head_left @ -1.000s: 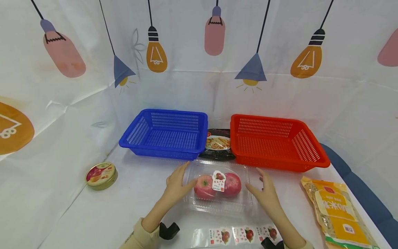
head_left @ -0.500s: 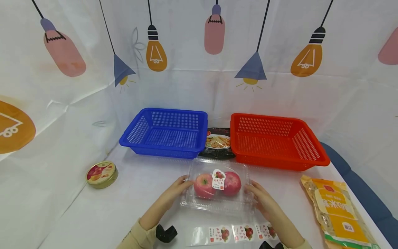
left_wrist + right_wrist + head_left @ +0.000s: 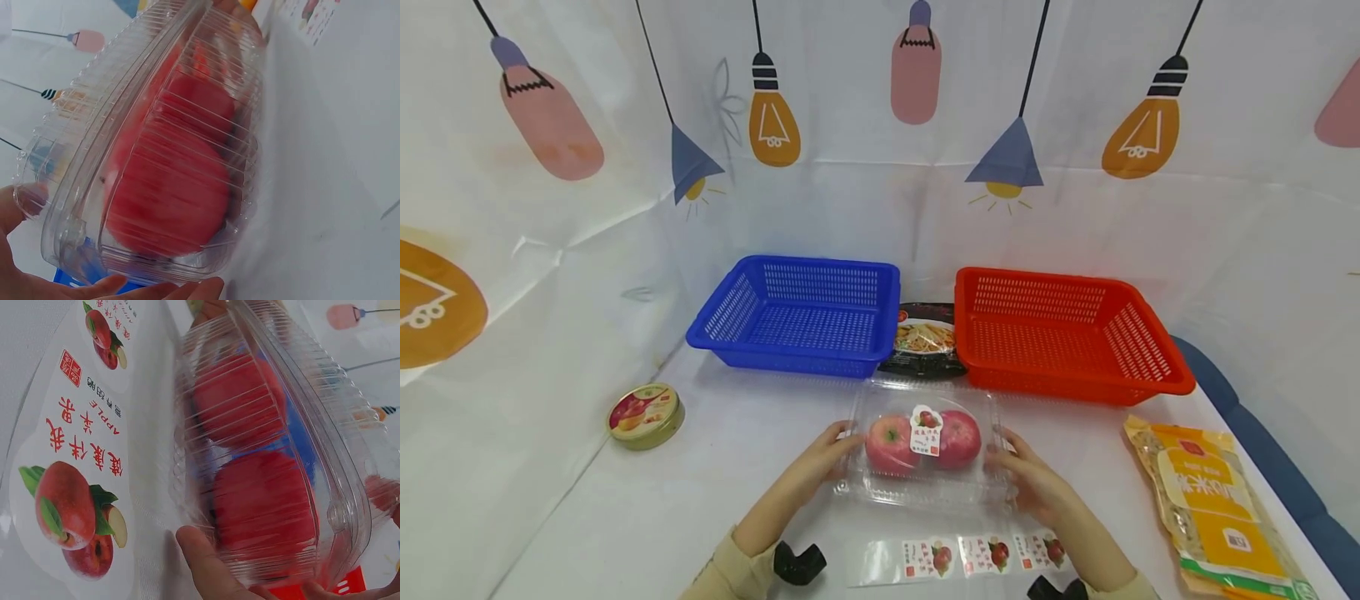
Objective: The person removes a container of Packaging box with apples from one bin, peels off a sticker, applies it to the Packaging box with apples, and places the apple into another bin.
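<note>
In the head view a clear plastic clamshell box (image 3: 925,490) lies mid-table, its hinged lid closed over two red apples (image 3: 959,439). A white apple sticker (image 3: 926,431) is on top of the lid. My left hand (image 3: 816,462) grips the box's left side; the left wrist view shows the thumb on the rim and the fingers (image 3: 181,290) under the side. On the right side my right hand (image 3: 1037,483) holds it likewise, thumb and fingers (image 3: 209,565) round the ribbed wall. Just in front lies a strip of printed apple stickers (image 3: 985,555).
Behind the box stand a blue basket (image 3: 797,365) and a red basket (image 3: 1075,389), a black noodle packet (image 3: 925,337) between them. A round tin (image 3: 643,415) sits at left, a yellow food bag (image 3: 1217,508) at right near the table edge.
One second ago both hands hovered with spread fingers at the box's sides; since then they have closed in and grip it. The box has hardly moved.
</note>
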Demonstrator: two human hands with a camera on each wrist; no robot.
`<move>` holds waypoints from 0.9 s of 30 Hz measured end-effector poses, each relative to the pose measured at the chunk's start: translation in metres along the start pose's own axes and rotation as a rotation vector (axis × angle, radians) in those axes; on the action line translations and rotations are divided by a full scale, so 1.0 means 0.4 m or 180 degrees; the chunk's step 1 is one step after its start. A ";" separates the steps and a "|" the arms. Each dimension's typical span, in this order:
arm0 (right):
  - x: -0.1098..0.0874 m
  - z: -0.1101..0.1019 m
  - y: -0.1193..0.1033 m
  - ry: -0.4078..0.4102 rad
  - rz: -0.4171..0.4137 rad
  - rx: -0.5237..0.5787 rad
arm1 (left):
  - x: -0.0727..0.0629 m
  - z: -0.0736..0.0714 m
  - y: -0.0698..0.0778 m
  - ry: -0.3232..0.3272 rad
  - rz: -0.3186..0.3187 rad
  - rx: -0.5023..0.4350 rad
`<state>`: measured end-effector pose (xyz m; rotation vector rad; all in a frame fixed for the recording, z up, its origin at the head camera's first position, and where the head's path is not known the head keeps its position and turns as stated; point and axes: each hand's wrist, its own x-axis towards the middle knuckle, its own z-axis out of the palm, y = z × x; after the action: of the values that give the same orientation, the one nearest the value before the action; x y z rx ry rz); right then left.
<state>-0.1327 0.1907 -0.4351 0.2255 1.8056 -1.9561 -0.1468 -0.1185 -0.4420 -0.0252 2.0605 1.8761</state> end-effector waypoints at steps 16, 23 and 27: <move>-0.076 0.016 -0.038 -0.0281 -0.0179 0.0043 | -0.095 -0.007 0.035 -0.0060 0.0335 0.0091; -0.096 0.014 -0.068 -0.0509 -0.0298 0.0124 | -0.111 -0.026 0.081 -0.0042 0.0415 0.0255; -0.093 0.018 -0.080 -0.0500 -0.0265 0.0123 | -0.110 -0.037 0.102 0.0075 0.0395 0.0261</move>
<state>-0.1128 0.1929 -0.3899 0.0085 1.7025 -2.0066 -0.1192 -0.1375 -0.3899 0.1038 2.1993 1.8681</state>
